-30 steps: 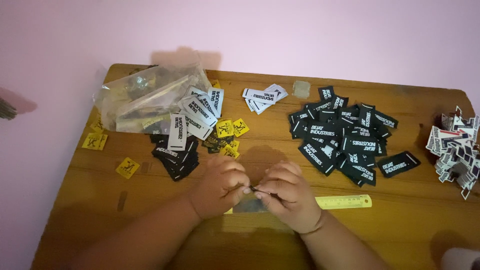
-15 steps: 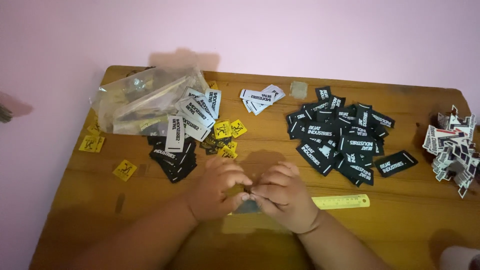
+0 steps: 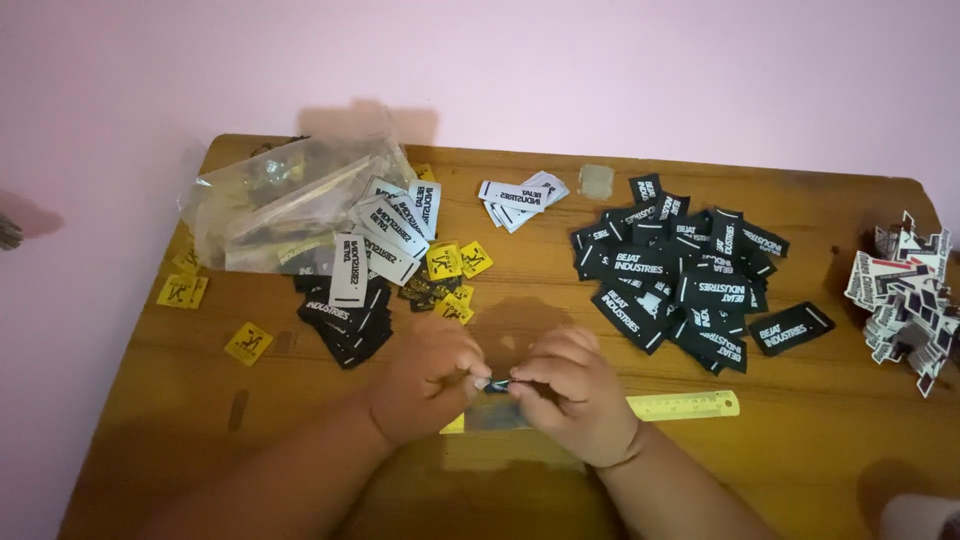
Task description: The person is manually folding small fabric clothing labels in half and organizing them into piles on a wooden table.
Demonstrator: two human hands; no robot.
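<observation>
Pink wall behind; wooden table point(image 3: 800, 440) below. Black label heap point(image 3: 690, 275) at 2 o'clock, plastic bag point(image 3: 270, 205) at 10, yellow ruler point(image 3: 690, 405) at 3. Centre: left hand point(image 3: 425, 385) and right hand point(image 3: 570, 395) pinched together on small dark label point(image 3: 497, 385) (mostly hidden), just above table.

single head cam, worn by the person, looking steeply down and forward over the wooden table point(image 3: 820, 440) toward the pink wall point(image 3: 600, 70) at its far edge. close range: left hand point(image 3: 425, 380) and right hand point(image 3: 575, 395) sit low centre, forearms run out the bottom edge. table nearly fills the width, right side clipped. no second view, so no shared part
</observation>
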